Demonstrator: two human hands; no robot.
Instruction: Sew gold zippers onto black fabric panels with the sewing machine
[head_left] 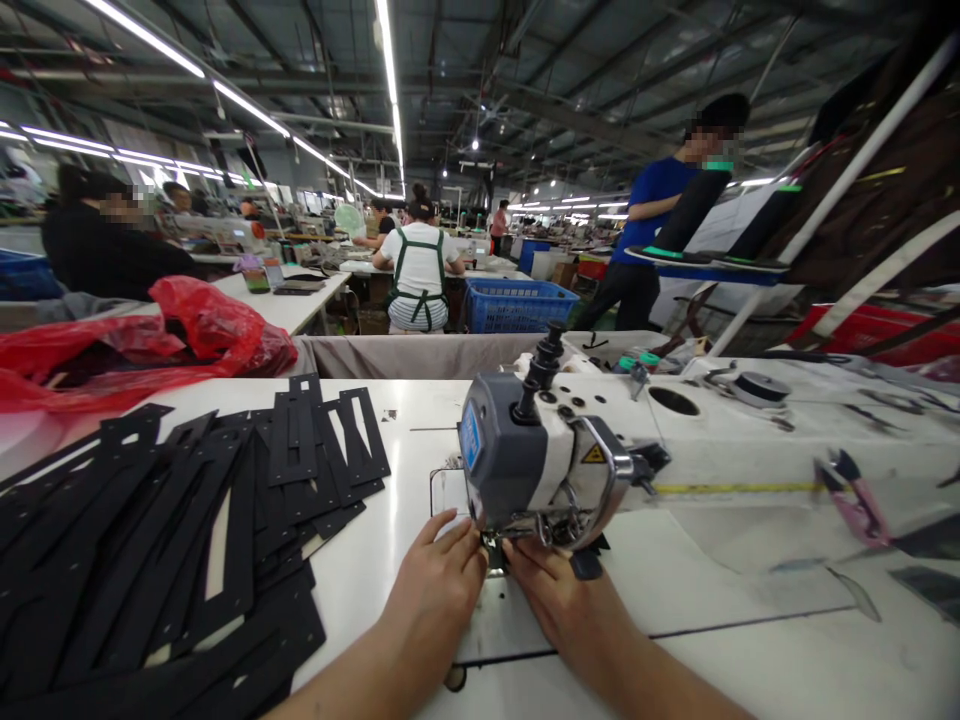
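Angled inward, the left hand (439,580) and right hand (561,588) nearly meet beneath the sewing head (514,455), fingertips partly hidden; I cannot tell what these hands hold. Open desk (354,570) separates the left hand from piled black slotted pieces (142,560).

left: white table (356,585) offered a bare lane between black strips (161,570) and left hand (439,585) | ahead: sewing machine head (506,455) blocked the way forward | right: machine arm (757,440) stood across, bare table lay nearer
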